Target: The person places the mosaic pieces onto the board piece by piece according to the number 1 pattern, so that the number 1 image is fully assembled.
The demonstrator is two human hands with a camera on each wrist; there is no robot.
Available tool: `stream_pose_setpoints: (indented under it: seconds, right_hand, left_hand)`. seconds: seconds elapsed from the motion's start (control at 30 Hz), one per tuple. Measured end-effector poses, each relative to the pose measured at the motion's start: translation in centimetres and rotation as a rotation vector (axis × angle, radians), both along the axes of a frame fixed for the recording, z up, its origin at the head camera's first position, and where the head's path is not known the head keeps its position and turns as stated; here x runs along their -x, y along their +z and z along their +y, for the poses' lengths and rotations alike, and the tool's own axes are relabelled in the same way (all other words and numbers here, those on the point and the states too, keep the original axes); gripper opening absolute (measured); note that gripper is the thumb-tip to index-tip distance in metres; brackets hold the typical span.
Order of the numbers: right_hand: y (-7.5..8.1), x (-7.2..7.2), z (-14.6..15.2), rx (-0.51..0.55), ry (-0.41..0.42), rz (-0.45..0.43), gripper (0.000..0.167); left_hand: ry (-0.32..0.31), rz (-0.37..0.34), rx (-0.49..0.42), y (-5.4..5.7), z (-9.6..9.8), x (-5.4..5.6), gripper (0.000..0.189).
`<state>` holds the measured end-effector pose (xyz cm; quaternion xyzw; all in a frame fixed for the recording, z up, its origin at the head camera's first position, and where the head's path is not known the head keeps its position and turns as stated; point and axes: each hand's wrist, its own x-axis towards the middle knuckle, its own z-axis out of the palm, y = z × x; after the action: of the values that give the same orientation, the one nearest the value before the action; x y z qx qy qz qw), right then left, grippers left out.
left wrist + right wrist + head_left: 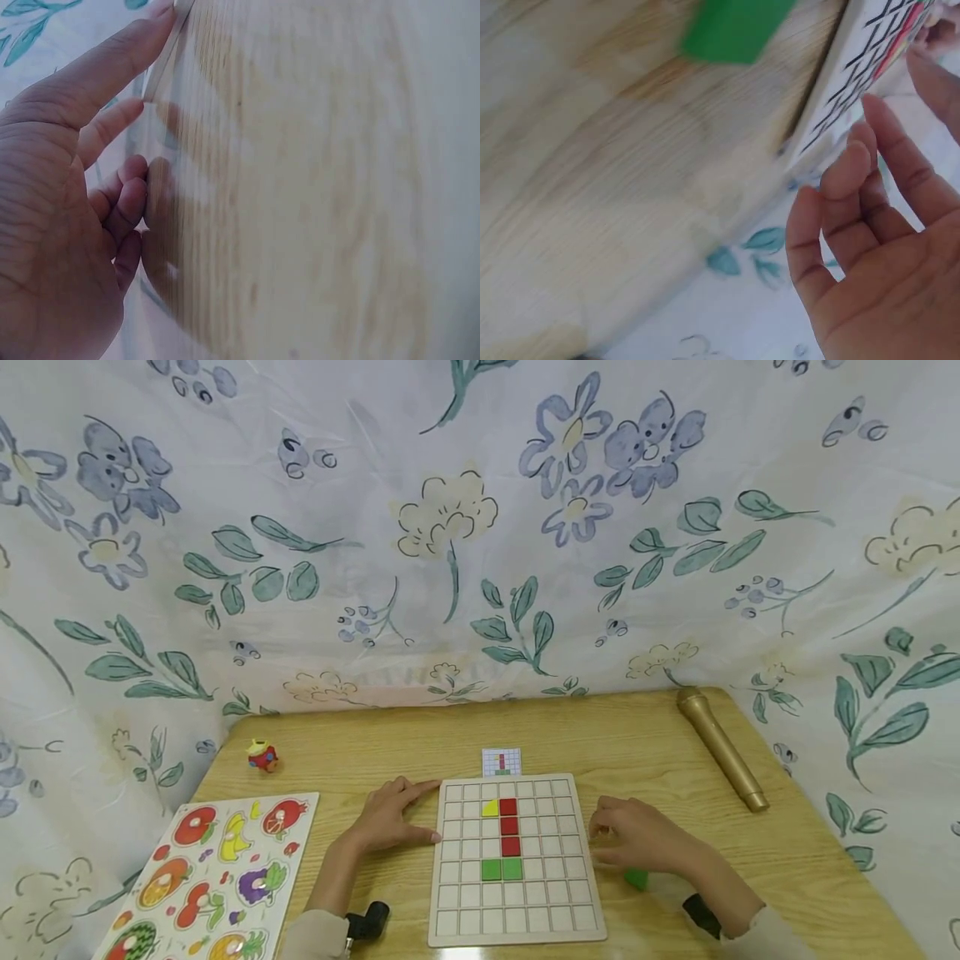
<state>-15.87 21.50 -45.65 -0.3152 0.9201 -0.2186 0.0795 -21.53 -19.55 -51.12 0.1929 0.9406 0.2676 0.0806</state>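
A square wooden grid board [463,921] lies on the table between both hands. Set on it are a yellow quarter-round piece [491,810], a column of three red squares [508,826] and two green squares [491,869]. The left hand [392,817] touches the board's left edge with its outstretched index finger and thumb; its other fingers bend loosely in the left wrist view. At the right edge, the right hand [637,837] has relaxed, slightly bent fingers with nothing between them. A loose green piece [735,30] lies on the table beside the right hand, partly covered by it in the head view.
Behind the board's far edge is a small printed card [491,761] showing a coloured grid pattern. A fruit picture board [300,827] lies at left, with a small red and yellow toy [262,755] beyond it. Far right lies a gold microphone [723,747]. Flowered cloth hangs behind the table.
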Motion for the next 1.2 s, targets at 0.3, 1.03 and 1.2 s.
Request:
stream_pose_setpoints:
  seconds: [0.3,1.03,1.2]
  right_hand:
    - [-0.1,-0.7,3.0,-0.021,-0.008,-0.142,0.031]
    - [-0.8,-1.6,4.4,-0.005,0.001,-0.252,0.039]
    - [-1.1,-1.6,4.4,-0.001,-0.011,-0.235,0.032]
  left_hand:
    - [-0.003,-0.004,-0.009,-0.1,0.0,0.0,0.085]
    - [0.017,-0.023,-0.004,0.2,0.1,0.0,0.086]
    - [0.011,-0.019,-0.007,0.1,0.1,0.0,0.085]
